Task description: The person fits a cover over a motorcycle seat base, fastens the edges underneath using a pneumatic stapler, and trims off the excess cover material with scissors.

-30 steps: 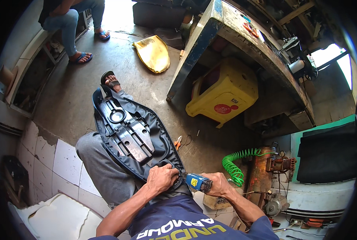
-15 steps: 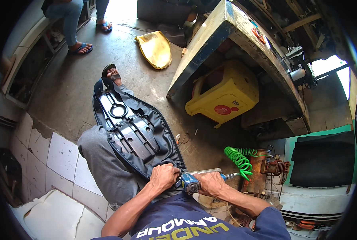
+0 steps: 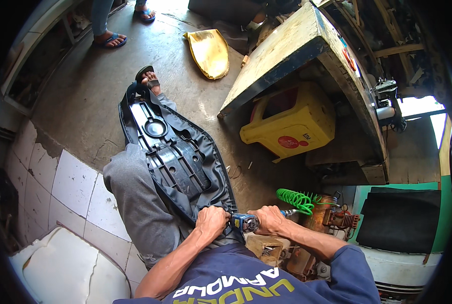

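Note:
A motorcycle seat lies upside down across my lap, its black plastic base [image 3: 179,164] facing up. Black cover material [image 3: 212,159] is folded over the rim and gathered in wrinkles. My left hand [image 3: 212,221] is closed on the edge of this cover at the near end. In my right hand [image 3: 269,220] is a blue air staple gun [image 3: 245,223], its front end against or very close to the seat edge beside my left fingers. The exact contact is hidden. A green coiled air hose [image 3: 295,200] runs from the gun's fitting toward the right.
A rusty compressor [image 3: 319,219] stands at right. Beyond the seat are a workbench [image 3: 271,55] with a sewing machine [image 3: 386,99], a tipped yellow stool [image 3: 307,119] and a yellow seat-shaped piece [image 3: 211,54]. White foam [image 3: 64,268] lies lower left. Another person's sandalled feet [image 3: 110,39] are far left.
The staple gun has turned, so its long metallic strip no longer shows. My left hand keeps its grip on the cover. The whole view has shifted slightly.

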Demonstrator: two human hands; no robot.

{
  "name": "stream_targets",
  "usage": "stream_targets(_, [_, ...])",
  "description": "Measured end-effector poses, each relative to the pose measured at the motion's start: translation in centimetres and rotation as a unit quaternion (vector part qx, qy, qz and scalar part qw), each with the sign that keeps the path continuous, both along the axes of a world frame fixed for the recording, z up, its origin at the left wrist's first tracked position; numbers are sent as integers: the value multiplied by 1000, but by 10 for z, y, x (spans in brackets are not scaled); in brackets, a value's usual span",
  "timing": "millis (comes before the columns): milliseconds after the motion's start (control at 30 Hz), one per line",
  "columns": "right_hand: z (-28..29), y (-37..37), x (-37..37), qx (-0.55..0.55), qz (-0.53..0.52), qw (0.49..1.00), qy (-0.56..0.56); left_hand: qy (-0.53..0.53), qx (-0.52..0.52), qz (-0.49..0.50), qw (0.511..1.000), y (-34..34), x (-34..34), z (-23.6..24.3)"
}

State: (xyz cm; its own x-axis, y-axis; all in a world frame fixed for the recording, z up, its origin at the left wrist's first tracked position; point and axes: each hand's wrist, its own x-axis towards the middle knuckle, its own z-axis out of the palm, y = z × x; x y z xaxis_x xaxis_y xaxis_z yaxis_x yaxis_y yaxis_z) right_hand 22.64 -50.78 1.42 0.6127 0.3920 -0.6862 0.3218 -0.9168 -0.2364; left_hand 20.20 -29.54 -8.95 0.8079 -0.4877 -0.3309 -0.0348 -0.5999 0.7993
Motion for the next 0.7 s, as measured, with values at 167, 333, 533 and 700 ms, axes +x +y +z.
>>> stream_targets(167, [3,1,11,-18,2,1000,14,-27,15,-16,999,-4,3,-4])
stream_targets(333, [22,2,13,-13,-35,999,29,-18,-1,-13,1000,2,4,12])
stream_targets(533, [22,-29,-8,238,-278,929,-58,-53,-47,5,997,17,4,23])
stream_targets(700, [-31,1,-49,264,-450,844,-126,-136,21,-88,987,43,5,54])
